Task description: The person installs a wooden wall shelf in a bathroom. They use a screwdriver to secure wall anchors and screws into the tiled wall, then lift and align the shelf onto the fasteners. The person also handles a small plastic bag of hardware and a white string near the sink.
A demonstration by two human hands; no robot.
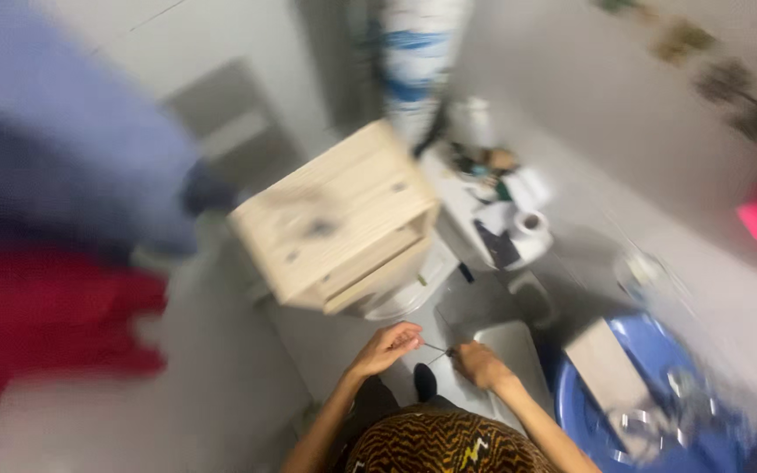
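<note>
- Patterned brown-and-yellow cloth (449,447) at my lap sits closest to the lens; both my forearms reach out from either side of it.
- Left hand (385,348) is curled, fingertips pinched together on one end of a thin dark wire-like piece (435,350); the motion blur leaves me unable to tell whether it is a wire, a pin or a thread.
- Right hand (479,363) is closed in a loose fist on the other end of that piece, so it spans the short gap between my two hands, just above the floor.
- Whole picture is smeared, so my judgement is that holding my head steady matters first: I cannot place such a thin thing well while the view swims.
- I would keep both pinches close to the ends and the piece taut, and I would work over the pale flat tray (512,346) just beside my right hand, where it shows up better than against the grey floor.
- Wooden crate-like box (336,226) stands tilted ahead of my hands, resting on a white round object (409,293); it is near but not touching them.
- Blue basin (659,403) with metal pieces and a grey block lies to my right, well clear.
- Red and blue fabric (37,263) fills the left side.
</note>
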